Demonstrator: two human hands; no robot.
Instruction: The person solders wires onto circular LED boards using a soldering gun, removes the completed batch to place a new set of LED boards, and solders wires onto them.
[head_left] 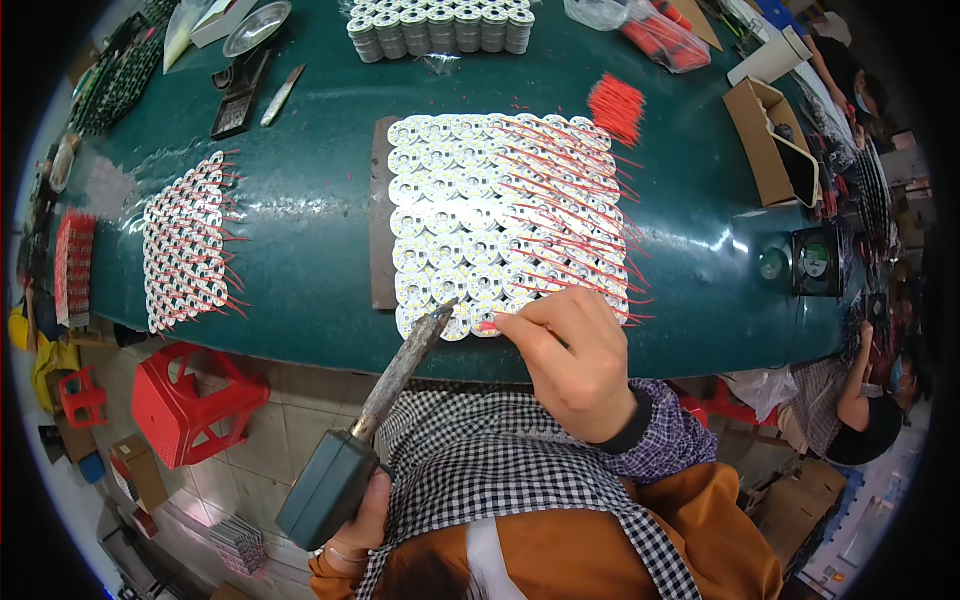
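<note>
My left hand (371,517) is closed round the dark green handle of a soldering iron (398,380). Its dark tip rests over the lower edge of a square array of round white LED boards (440,187), or just above it. Thumb and forefinger of my right hand (580,360) pinch a short red wire (488,325) at a board in the bottom row. Red wires stick out to the right from the boards in the array's right part. Under its left side shows a brown flat plate (382,270).
A second, wired array (185,250) lies on the green table (310,200) at left. Stacked boards (440,35) and a red wire pile (617,108) lie beyond. A cardboard box (757,140) stands at right, a red stool (190,400) at lower left. Other people sit along the right.
</note>
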